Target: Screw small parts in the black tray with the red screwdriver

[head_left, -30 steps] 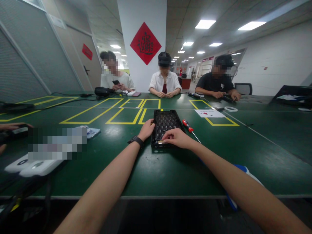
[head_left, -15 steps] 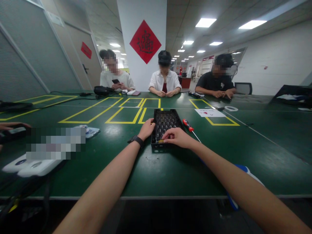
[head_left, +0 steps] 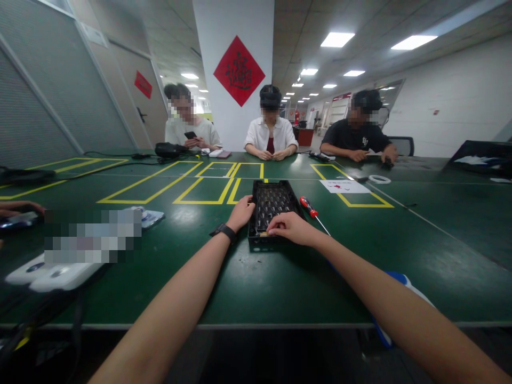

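Observation:
A black rectangular plastic case (head_left: 276,198) lies on the green table in front of me, its inside filled with rows of small fittings. My left hand (head_left: 241,212) grips its left wall, thumb over the rim; a dark band circles that wrist. Over the near end of the case, my right hand (head_left: 291,226) pinches with thumb and fingertips at a small yellowish piece (head_left: 263,234) in the near left corner. The fingers partly cover that piece, so its kind cannot be made out. Just right of the case lies a red and black screwdriver (head_left: 308,206).
White devices (head_left: 68,270) lie at the left, near another person's hand (head_left: 24,208). A paper sheet (head_left: 344,186) and a tape roll (head_left: 380,179) are at the right. Three people sit across the table. Something blue and white (head_left: 404,280) lies beyond my right forearm.
My right fingers have shifted slightly at the near corner, and the yellowish piece shows less brightly. My left hand stays on the case. The person at far right has moved their hands apart.

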The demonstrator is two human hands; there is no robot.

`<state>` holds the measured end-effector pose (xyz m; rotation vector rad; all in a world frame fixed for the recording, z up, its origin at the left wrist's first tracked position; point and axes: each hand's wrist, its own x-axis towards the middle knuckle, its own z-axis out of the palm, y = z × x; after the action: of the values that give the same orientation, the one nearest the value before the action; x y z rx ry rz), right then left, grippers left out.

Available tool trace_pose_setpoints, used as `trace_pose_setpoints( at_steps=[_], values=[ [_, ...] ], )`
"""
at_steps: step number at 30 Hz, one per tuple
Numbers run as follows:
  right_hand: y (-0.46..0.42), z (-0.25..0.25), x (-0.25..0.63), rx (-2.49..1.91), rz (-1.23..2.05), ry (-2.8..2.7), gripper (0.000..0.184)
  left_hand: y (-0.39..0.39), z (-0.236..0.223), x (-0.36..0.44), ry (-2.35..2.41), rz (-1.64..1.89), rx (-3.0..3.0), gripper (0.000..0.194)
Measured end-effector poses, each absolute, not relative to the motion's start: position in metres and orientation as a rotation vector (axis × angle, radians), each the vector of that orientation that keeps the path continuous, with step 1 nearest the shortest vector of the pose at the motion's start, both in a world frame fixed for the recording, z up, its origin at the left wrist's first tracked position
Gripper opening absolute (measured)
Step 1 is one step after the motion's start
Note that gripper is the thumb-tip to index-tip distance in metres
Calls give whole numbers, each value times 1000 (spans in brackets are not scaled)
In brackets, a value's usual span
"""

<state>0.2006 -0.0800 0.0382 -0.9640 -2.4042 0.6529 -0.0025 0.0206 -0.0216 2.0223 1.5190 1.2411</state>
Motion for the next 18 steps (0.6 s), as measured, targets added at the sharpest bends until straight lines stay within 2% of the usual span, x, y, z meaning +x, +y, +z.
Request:
trace_pose_setpoints(
  at_steps=[12,18],
  values=[
    [-76,34,201,-948,571,-2387,23,22,-23,-3,1530,1237,2028,44],
    [-77,34,201,-977,634,-2398,25,22,-23,-4,1522,1250,2032,43]
  ],
)
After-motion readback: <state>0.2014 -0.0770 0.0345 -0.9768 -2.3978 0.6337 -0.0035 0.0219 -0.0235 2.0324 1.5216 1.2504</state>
